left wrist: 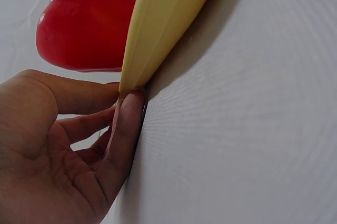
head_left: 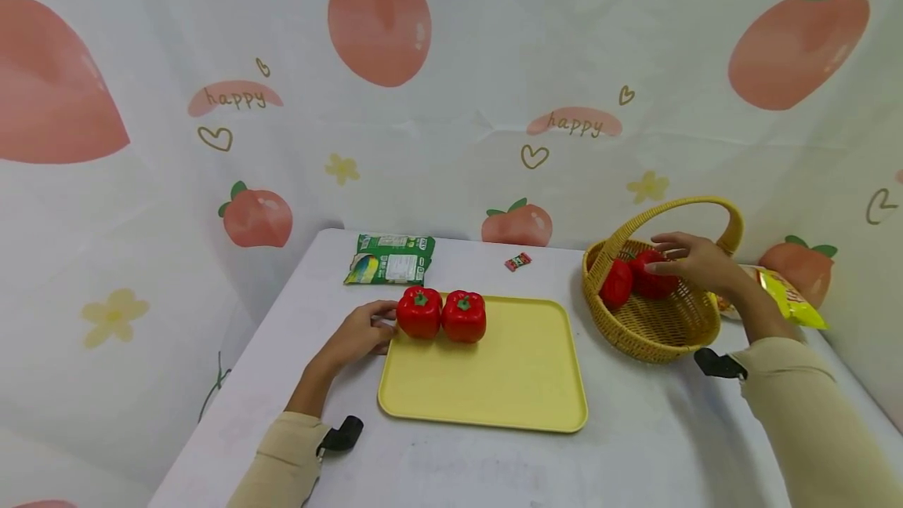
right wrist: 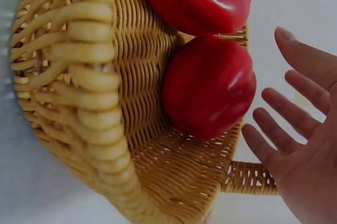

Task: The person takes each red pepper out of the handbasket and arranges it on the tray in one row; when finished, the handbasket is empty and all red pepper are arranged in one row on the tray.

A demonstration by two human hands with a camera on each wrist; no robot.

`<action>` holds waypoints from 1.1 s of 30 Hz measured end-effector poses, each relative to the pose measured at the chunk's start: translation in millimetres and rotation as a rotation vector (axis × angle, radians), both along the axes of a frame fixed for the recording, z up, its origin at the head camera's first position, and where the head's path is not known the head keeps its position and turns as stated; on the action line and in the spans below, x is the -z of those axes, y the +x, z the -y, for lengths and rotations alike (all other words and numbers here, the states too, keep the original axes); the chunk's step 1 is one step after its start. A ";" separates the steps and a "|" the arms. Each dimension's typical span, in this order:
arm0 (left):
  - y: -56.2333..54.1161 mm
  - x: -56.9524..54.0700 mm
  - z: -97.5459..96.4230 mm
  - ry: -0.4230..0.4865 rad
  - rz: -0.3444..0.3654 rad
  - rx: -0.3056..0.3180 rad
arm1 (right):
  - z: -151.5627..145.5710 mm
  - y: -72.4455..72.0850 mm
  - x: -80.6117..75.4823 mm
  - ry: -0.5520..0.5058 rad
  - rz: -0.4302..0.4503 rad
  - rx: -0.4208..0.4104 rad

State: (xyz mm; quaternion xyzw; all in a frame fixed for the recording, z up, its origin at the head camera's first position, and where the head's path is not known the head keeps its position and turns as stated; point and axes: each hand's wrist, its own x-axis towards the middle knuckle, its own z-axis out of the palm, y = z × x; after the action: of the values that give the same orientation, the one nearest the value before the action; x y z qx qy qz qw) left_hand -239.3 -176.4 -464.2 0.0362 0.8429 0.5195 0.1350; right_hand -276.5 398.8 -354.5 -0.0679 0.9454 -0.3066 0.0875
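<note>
My left hand [head_left: 361, 333] pinches the left edge of a yellow tray [left wrist: 163, 19] between thumb and fingers, as the left wrist view shows. Two red bell peppers [head_left: 464, 317] stand side by side in the tray's back left corner. On the right, my right hand [right wrist: 310, 124] is spread over a wicker basket [head_left: 649, 339], its fingers straight and apart from the peppers inside. Within the basket lie two more red bell peppers, one nearer the hand [right wrist: 210, 87] and another beside it [right wrist: 202, 0].
Behind the tray lies a green snack packet [head_left: 391, 259]. A small red wrapped candy [head_left: 518, 261] is near the table's back edge. To the right of the basket, a yellow snack bag [head_left: 790, 300] is partly hidden by my right arm. The basket's handle [head_left: 677, 204] arches upward.
</note>
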 end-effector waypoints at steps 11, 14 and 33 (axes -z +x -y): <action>0.3 0.0 -2.2 -0.020 -0.002 -0.003 | -0.1 -9.3 9.2 0.032 0.000 -0.021; 0.7 0.0 -2.7 -0.016 0.000 -0.008 | -0.7 -11.3 10.8 0.029 0.017 -0.012; 1.7 1.4 -1.7 0.006 -0.029 0.011 | 6.3 -11.8 15.0 0.108 -0.028 -0.016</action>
State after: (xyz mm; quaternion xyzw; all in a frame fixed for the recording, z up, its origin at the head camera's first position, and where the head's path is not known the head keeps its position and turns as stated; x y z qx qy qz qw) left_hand -237.6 -174.6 -465.6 0.0487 0.8431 0.5206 0.1257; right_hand -288.4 392.5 -369.5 -0.0748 0.9611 -0.2532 0.0804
